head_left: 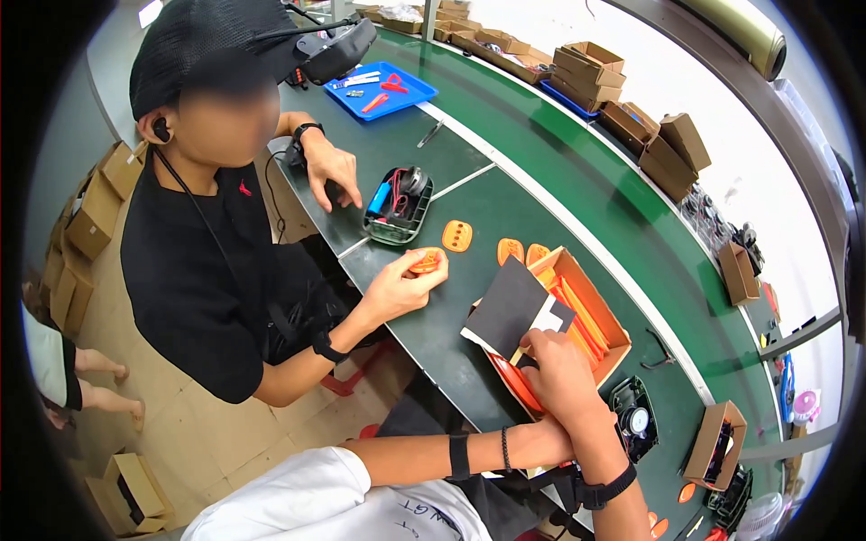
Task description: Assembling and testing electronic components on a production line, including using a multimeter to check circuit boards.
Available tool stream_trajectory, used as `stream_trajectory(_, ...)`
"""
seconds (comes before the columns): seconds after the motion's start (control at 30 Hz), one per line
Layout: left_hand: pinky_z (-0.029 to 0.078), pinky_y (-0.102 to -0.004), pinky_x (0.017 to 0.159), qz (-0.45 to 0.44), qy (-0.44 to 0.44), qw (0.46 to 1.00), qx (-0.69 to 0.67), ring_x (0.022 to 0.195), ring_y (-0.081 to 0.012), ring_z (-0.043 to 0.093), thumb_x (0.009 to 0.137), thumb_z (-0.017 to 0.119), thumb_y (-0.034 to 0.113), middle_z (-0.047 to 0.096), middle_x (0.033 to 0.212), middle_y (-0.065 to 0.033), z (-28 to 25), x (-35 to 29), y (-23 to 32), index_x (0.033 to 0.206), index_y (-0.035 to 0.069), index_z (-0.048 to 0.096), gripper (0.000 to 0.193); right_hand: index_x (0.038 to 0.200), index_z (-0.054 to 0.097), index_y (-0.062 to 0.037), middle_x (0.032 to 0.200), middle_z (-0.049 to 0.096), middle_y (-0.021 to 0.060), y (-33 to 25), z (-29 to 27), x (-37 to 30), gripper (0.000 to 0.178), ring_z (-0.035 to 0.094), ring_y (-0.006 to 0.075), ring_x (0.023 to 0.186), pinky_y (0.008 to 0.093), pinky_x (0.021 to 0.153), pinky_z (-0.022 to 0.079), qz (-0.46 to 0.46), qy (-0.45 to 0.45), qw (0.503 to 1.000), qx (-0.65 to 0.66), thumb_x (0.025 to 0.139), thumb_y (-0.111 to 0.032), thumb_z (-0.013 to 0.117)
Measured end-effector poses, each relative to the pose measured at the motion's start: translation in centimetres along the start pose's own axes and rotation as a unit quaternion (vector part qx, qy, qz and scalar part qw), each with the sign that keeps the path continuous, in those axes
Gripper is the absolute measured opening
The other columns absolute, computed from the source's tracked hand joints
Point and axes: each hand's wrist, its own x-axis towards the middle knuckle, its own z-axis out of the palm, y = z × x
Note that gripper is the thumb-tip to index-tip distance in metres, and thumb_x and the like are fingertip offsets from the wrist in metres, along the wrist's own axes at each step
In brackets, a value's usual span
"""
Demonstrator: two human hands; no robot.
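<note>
My right hand is closed at the edge of a black sheet with white backing, fingertips pinched on it. The sheet lies over the near side of an open cardboard box packed with flat orange pieces. My left hand reaches across beneath my right wrist, beside the box's near corner. Its fingers are mostly hidden behind my right forearm. Just right of my wrists sits an open black housing with a round speaker.
At left, a co-worker in black holds an orange oval plate beside an open housing with a blue cell. Loose orange plates lie on the green table. Beyond are a blue tray, a green belt and cardboard boxes.
</note>
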Motion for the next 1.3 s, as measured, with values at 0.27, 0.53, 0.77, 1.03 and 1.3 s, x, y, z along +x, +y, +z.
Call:
stream_trajectory(0.27, 0.042, -0.0355, 0.081, 0.030, 0.088, 0.995, 0.017, 0.091, -0.0218, 0.046, 0.092, 0.053, 0.025, 0.047, 0.095, -0.0067, -0.6, 0.2, 0.3, 0.088, 0.007, 0.050, 0.018, 0.091, 0.066, 0.0032, 0.095, 0.068, 0.0203, -0.4, 0.4, -0.3, 0.022, 0.067, 0.0376, 0.092, 0.0438, 0.081, 0.054, 0.064, 0.007, 0.998, -0.010, 0.071, 0.000, 0.076)
stream_trajectory(0.53, 0.042, -0.0347, 0.085, 0.071, 0.109, 0.987, 0.093, 0.094, -0.0216, 0.047, 0.091, 0.052, 0.027, 0.049, 0.099, -0.0069, -0.4, 0.0, 0.2, 0.092, 0.007, 0.055, 0.020, 0.085, 0.068, 0.0019, 0.091, 0.070, 0.0206, 0.0, 0.7, -0.7, 0.014, 0.068, 0.0379, 0.087, 0.0438, 0.081, 0.054, 0.049, 0.023, 0.998, 0.010, 0.072, 0.002, 0.071)
stream_trajectory(0.77, 0.046, -0.0387, 0.096, -0.021, -0.084, 0.996, -0.031, 0.112, -0.0271, 0.060, 0.092, 0.053, 0.017, 0.065, 0.117, -0.0144, -2.1, -0.1, 0.8, 0.113, 0.005, 0.063, 0.026, 0.087, 0.063, 0.0018, 0.087, 0.072, 0.0153, -1.1, -2.5, -1.3, 0.011, 0.071, 0.0323, 0.092, 0.0401, 0.084, 0.054, 0.079, -0.062, 0.985, 0.138, 0.080, -0.003, 0.071)
stream_trajectory(1.03, 0.051, -0.0381, 0.085, 0.028, -0.061, 0.998, 0.003, 0.095, -0.0259, 0.065, 0.088, 0.054, 0.005, 0.068, 0.100, -0.0143, -6.3, -0.5, 2.5, 0.098, 0.003, 0.065, 0.015, 0.099, 0.051, 0.0011, 0.092, 0.066, 0.0219, 0.1, -2.9, -2.8, 0.017, 0.065, 0.0417, 0.092, 0.0456, 0.079, 0.050, 0.018, -0.055, 0.973, 0.224, 0.092, -0.007, 0.064)
stream_trajectory(1.3, 0.051, -0.0396, 0.085, 0.011, -0.070, 0.994, -0.084, 0.093, -0.0284, 0.063, 0.088, 0.054, 0.007, 0.066, 0.103, -0.0159, -4.4, -0.3, 2.2, 0.104, 0.003, 0.063, 0.018, 0.099, 0.045, -0.0005, 0.095, 0.060, 0.0144, -0.5, -4.1, -3.5, 0.015, 0.065, 0.0306, 0.108, 0.0404, 0.092, 0.050, 0.088, -0.150, 0.963, 0.204, 0.097, -0.005, 0.059)
